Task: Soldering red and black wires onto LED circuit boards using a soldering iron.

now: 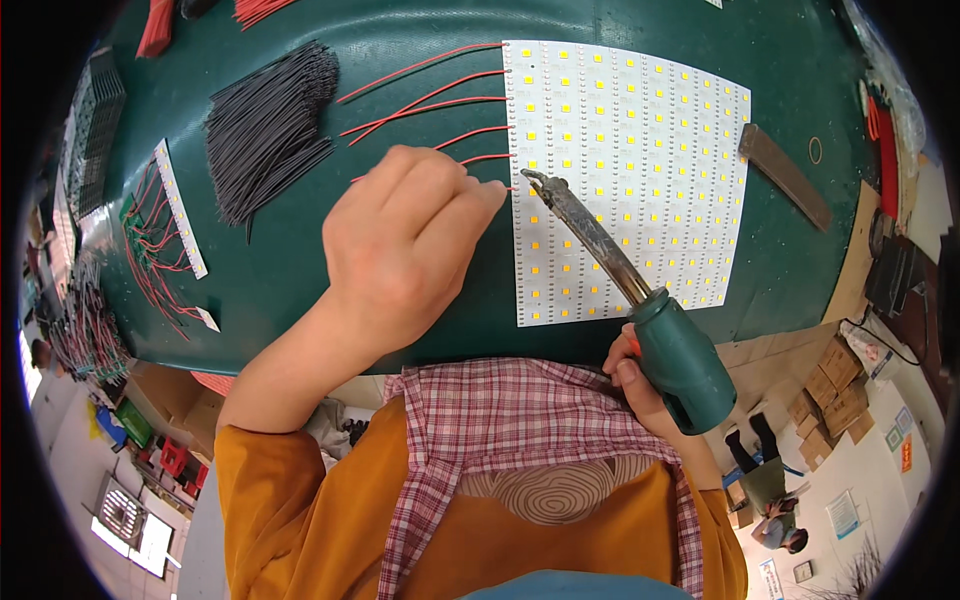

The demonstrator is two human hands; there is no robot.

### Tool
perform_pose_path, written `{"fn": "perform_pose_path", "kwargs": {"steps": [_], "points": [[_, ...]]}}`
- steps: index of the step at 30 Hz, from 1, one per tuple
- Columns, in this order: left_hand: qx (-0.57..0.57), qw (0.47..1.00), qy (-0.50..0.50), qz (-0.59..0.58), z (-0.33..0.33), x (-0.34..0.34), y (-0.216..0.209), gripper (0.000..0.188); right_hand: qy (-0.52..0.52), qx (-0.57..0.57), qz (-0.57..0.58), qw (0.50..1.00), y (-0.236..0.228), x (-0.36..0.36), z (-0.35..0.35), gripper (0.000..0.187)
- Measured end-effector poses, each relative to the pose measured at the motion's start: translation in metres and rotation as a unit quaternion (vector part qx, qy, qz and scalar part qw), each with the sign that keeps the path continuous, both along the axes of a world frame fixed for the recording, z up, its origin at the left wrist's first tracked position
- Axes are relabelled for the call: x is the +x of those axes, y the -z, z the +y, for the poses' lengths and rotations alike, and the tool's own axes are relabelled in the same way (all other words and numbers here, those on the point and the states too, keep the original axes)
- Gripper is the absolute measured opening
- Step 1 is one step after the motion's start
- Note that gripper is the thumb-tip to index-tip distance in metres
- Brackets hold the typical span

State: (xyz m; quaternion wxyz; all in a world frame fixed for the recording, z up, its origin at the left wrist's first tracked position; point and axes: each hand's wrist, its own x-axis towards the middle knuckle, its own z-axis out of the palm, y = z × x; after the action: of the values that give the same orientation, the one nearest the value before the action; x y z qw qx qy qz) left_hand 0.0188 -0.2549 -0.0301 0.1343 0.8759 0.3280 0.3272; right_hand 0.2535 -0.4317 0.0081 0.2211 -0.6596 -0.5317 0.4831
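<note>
A white LED board panel with rows of yellow chips lies on the green table. Several red wires stick out leftward from its left edge. My left hand is closed in a pinch at that edge, on a red wire whose end shows just past the fingertips. My right hand grips a soldering iron by its green handle, partly hidden behind it. The iron's dark bent tip is over the panel's left edge, close to my left fingertips; whether it touches the panel I cannot tell.
A pile of black wires lies left of the panel. Farther left is an LED strip with red and green wires. A dark flat bar and a rubber band lie to the right. Another person is at the lower right.
</note>
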Motion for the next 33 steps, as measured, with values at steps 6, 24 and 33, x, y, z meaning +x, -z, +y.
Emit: {"fn": "perform_pose_path", "kwargs": {"steps": [6,24,33], "points": [[-0.039,0.999,-0.002,0.022,-0.0059,0.0032,0.0026,0.028,-0.027,-0.032,-0.049,0.998,0.0015,0.0031,-0.0077,0.024],[-0.012,1.000,0.003,0.026,-0.0041,0.0030,0.0038,0.028,0.008,-0.052,-0.040,0.998,0.0009,0.0002,-0.0103,0.022],[-0.007,0.999,-0.007,0.047,-0.0083,0.0056,0.0011,0.026,-0.034,-0.050,-0.038,0.997,0.0018,0.0046,-0.0076,0.022]]}}
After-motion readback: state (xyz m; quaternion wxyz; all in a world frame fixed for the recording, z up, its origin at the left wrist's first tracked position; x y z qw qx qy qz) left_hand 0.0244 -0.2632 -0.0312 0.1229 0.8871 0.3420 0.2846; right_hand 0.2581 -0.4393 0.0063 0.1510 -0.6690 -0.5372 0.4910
